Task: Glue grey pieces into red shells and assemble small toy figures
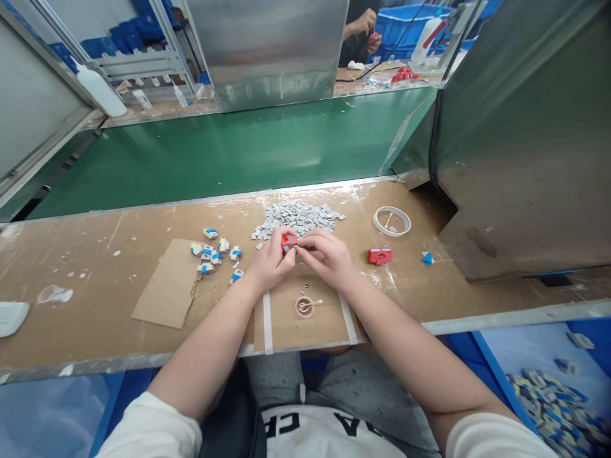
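My left hand (pixel 273 262) is closed on a small red and grey block (pixel 289 242) at the middle of the table. My right hand (pixel 329 254) meets it from the right, thumb and fingertips pinched together at the block's edge; whatever they hold is too small to name. Just behind both hands lies a pile of small grey pieces (pixel 300 216). Nearer my body, a small cup (pixel 305 306) has a cotton swab resting in it. Another red block (pixel 380 256) sits to the right.
Several blue, yellow and white blocks (pixel 207 252) lie left, beside cardboard (pixel 165 286). A white ring (pixel 392 221) and a blue piece (pixel 428 258) are right. A green belt (pixel 238 152) runs behind the table. Across it, a person's hands (pixel 366 28) work. Metal housing (pixel 529 159) stands right.
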`<state>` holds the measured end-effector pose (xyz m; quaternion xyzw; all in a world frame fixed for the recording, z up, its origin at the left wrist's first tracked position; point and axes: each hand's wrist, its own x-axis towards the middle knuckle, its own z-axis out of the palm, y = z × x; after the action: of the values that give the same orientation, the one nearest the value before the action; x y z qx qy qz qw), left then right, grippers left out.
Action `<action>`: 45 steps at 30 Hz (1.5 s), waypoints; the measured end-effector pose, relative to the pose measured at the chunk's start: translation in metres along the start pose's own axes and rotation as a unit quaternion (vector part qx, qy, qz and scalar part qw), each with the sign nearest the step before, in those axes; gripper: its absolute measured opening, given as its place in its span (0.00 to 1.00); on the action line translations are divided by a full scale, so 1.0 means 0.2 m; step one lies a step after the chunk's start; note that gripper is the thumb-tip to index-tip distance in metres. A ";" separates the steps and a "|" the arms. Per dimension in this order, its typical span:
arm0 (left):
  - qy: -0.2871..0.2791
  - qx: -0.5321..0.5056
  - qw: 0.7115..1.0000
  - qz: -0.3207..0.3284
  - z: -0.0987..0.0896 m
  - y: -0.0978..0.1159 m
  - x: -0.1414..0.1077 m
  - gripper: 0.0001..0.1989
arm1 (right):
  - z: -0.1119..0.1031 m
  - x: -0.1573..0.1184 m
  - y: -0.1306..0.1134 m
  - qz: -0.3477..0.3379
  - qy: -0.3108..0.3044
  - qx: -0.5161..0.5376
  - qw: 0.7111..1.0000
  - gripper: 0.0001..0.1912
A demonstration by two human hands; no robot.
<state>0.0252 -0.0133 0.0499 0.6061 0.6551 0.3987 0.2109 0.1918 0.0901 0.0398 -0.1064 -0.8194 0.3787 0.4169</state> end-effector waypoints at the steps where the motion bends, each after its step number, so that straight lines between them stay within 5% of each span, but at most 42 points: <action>1: 0.001 0.005 1.000 0.000 0.00 0.00 0.00 0.14 | 0.00 0.00 0.00 -0.001 -0.001 0.002 1.000 0.05; 11: 0.011 0.049 0.999 -0.008 0.04 0.01 -0.02 0.16 | 0.03 -0.02 0.01 0.028 0.011 0.032 0.999 0.09; 18: 0.062 -0.029 0.998 0.004 0.06 0.01 -0.02 0.17 | 0.00 0.01 0.01 -0.006 0.012 -0.003 1.000 0.07; 27: 0.010 0.051 0.997 0.050 0.03 0.00 0.00 0.17 | -0.04 0.01 0.04 -0.086 -0.016 -0.084 0.993 0.07; 45: 0.013 0.111 0.992 0.058 0.06 -0.02 0.00 0.14 | -0.04 -0.02 0.04 -0.046 -0.056 -0.106 0.992 0.06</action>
<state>0.0316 -0.0099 0.0387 0.6575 0.6620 0.3424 0.1105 0.1990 0.0984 0.0349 -0.0912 -0.8811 0.2752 0.3736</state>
